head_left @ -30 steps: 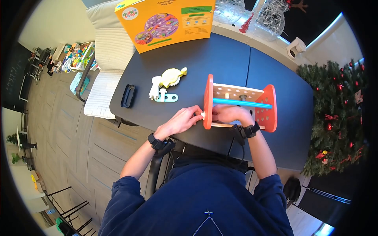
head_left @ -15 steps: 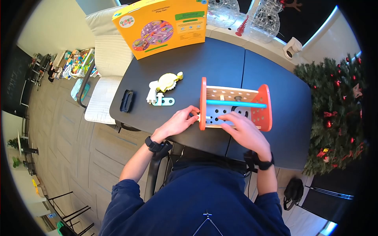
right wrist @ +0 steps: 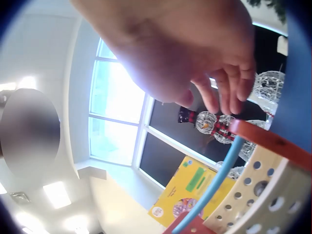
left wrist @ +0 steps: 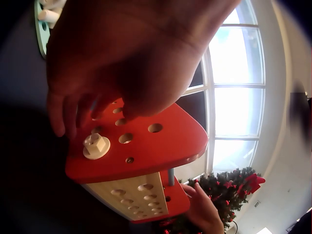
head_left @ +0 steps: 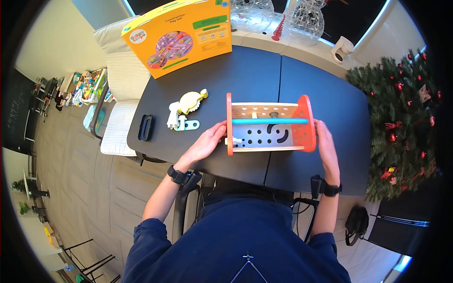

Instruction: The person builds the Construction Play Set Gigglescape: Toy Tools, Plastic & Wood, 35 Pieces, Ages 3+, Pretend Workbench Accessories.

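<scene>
The left hand [head_left: 205, 141], its fingers loosely bent and unclenched, touches the left red end panel of the toy frame [head_left: 309, 134]; the right hand [head_left: 328, 148] lies spread along the other end, though its contact cannot be told. Standing between the 2 hands on the dark surface [head_left: 236, 170], the frame carries 1 blue rod [head_left: 269, 121] and 1 white bolt [left wrist: 96, 146] through its left panel. The step in hand seems to be steadying or setting the frame; the next move would call for even support at both ends. Beyond the left hand lie a yellow piece [head_left: 190, 102], a white piece [head_left: 173, 115] and a turquoise strip [head_left: 191, 125]. Farther back, an orange-yellow box [head_left: 207, 52] reads "Construction Play Set", with a round logo seemingly reading "Giggle Scape".
</scene>
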The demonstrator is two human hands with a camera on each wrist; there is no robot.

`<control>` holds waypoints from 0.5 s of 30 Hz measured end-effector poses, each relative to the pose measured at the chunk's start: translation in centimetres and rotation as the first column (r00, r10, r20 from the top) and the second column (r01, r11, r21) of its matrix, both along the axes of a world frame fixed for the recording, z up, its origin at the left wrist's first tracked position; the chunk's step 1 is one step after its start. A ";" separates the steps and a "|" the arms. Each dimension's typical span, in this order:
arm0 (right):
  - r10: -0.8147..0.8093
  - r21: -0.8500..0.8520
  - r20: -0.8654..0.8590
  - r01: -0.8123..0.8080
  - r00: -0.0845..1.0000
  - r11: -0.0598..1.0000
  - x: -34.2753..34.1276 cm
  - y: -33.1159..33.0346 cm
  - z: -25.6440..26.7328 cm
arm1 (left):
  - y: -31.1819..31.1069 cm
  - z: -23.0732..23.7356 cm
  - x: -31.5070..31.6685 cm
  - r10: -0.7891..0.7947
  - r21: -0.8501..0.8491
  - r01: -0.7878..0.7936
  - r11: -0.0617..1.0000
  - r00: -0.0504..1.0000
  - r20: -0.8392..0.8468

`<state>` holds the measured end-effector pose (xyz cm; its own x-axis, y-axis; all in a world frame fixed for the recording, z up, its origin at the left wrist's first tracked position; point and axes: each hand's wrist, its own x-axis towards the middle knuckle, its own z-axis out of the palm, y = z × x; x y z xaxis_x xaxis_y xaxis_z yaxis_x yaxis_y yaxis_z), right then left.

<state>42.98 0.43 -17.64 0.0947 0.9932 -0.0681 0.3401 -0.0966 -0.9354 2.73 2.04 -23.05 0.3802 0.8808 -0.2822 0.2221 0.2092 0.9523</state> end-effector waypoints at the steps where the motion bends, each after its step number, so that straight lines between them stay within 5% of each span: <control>1: 0.046 -0.048 -0.033 -0.048 0.998 0.998 0.1 0.6 -0.3 | 0.2 0.7 0.2 -0.016 0.004 0.016 1.000 1.000 0.020; 2: 0.039 -0.174 -0.142 -0.063 0.989 0.983 -0.1 0.7 -0.4 | 0.3 1.3 0.5 -0.013 -0.007 0.013 1.000 1.000 0.004; 5: 0.029 -0.251 -0.117 -0.058 0.993 0.966 -0.3 2.1 -0.5 | 0.7 2.6 1.2 0.003 -0.045 -0.004 0.999 1.000 -0.023; 11: 0.029 -0.219 -0.362 -0.115 0.932 0.969 -0.1 2.5 0.2 | 2.6 4.4 1.6 0.074 -0.173 -0.076 0.982 0.997 -0.016; 12: 0.059 -0.164 -0.385 -0.131 0.921 0.978 0.0 2.3 0.7 | 2.2 4.6 2.6 0.201 -0.030 -0.199 0.980 0.972 0.121; 15: 0.143 -0.007 -0.428 -0.161 0.892 0.987 0.2 1.7 2.9 | 3.1 5.5 2.4 0.211 0.106 -0.248 0.963 0.938 0.275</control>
<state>43.17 2.15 -14.76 -0.1042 0.9886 -0.1086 -0.0755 -0.1168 -0.9903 5.08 5.13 -17.54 0.2068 0.9758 -0.0715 -0.0742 0.0885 0.9933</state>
